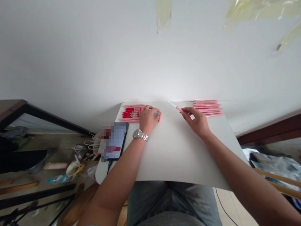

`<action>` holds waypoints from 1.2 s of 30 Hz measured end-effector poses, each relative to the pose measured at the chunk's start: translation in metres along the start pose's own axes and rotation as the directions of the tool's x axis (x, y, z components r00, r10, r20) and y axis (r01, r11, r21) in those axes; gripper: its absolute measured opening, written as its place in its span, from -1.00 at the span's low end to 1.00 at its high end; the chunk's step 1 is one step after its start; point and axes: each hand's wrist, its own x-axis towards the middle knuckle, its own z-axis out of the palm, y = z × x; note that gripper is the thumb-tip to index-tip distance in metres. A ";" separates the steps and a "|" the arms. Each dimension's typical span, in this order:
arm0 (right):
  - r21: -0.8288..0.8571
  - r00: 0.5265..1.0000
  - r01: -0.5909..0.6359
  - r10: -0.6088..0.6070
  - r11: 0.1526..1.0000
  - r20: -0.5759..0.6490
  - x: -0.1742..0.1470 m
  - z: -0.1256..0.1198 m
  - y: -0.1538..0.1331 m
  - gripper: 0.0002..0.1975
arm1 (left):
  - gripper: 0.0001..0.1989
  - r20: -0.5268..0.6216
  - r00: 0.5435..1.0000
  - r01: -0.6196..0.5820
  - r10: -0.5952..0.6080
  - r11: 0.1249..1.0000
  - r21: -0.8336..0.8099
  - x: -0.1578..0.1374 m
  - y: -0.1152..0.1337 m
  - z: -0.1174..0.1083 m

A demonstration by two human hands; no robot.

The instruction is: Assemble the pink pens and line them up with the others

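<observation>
At the center right of the frame I see the right hand (196, 121) pinching a pink pen (179, 109) between thumb and fingers, its thin pale tip angled toward upper left over the white table (174, 153). Left of center, the left hand (148, 118) curls beside red pens (129, 113), a short pink tube (160, 117) at its thumb; whether gripped, I cannot tell. Wrapped pink sticks (208, 107) lie right of center.

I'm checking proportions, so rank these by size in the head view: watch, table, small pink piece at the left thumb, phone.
1. Table
2. Phone
3. Watch
4. Small pink piece
This ranks apparent size only.
</observation>
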 end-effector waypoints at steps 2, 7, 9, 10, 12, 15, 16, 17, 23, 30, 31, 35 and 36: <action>-0.003 1.000 0.006 -0.006 1.000 0.001 0.000 0.000 0.000 -0.74 | -0.86 -0.010 1.000 -0.003 0.003 1.000 -0.017 0.000 0.000 0.000; 0.000 1.000 0.003 -0.003 1.000 0.004 0.000 -0.001 0.000 -0.75 | -0.92 -0.030 1.000 -0.010 0.008 0.997 -0.080 0.000 0.000 0.001; 0.001 1.000 0.003 -0.003 1.000 0.004 0.001 -0.001 0.000 -0.76 | -0.93 -0.034 0.999 -0.017 0.013 0.994 -0.105 0.000 -0.001 0.001; 0.002 1.000 0.003 -0.003 1.000 0.004 0.001 -0.001 -0.001 -0.76 | -0.93 -0.035 0.999 -0.019 0.016 0.993 -0.113 0.001 -0.001 0.001; 0.006 1.000 0.001 -0.001 1.000 0.003 0.001 -0.001 -0.001 -0.76 | -0.94 -0.034 0.999 -0.022 0.018 0.993 -0.117 0.001 -0.001 0.001; 0.006 1.000 -0.004 0.004 1.000 0.002 0.001 -0.001 -0.001 -0.75 | -0.95 -0.022 1.000 -0.023 0.020 0.993 -0.117 0.001 -0.001 0.001; 0.004 1.000 -0.006 0.006 1.000 0.002 0.001 -0.001 -0.001 -0.75 | -0.95 -0.020 1.000 -0.023 0.021 0.992 -0.120 0.001 -0.001 0.001; 0.003 1.000 -0.008 0.008 1.000 0.003 0.001 -0.001 -0.001 -0.75 | -0.95 -0.018 1.000 -0.024 0.022 0.992 -0.123 0.001 -0.001 0.001; 0.007 1.000 -0.005 0.005 1.000 0.006 0.001 0.000 0.002 -0.75 | -0.95 -0.008 1.000 -0.016 0.015 0.994 -0.104 0.001 0.000 0.001; 0.019 1.000 -0.002 0.002 1.000 0.029 0.000 0.000 0.003 -0.74 | -0.82 -0.096 0.995 -0.039 0.018 0.975 -0.220 0.004 0.002 0.000; 0.021 0.999 -0.001 0.001 1.000 0.033 0.000 0.000 0.002 -0.74 | -0.82 -0.110 0.994 -0.048 0.019 0.964 -0.261 0.005 0.002 0.000; 0.026 0.999 0.017 -0.018 1.000 0.046 -0.001 0.002 0.002 -0.74 | -0.83 -0.130 0.992 -0.058 -0.002 0.891 -0.451 0.006 0.004 0.001; 0.029 0.999 0.023 -0.024 0.999 0.048 -0.001 0.002 0.002 -0.75 | -0.84 -0.130 0.991 -0.048 -0.019 0.867 -0.497 0.006 0.004 0.002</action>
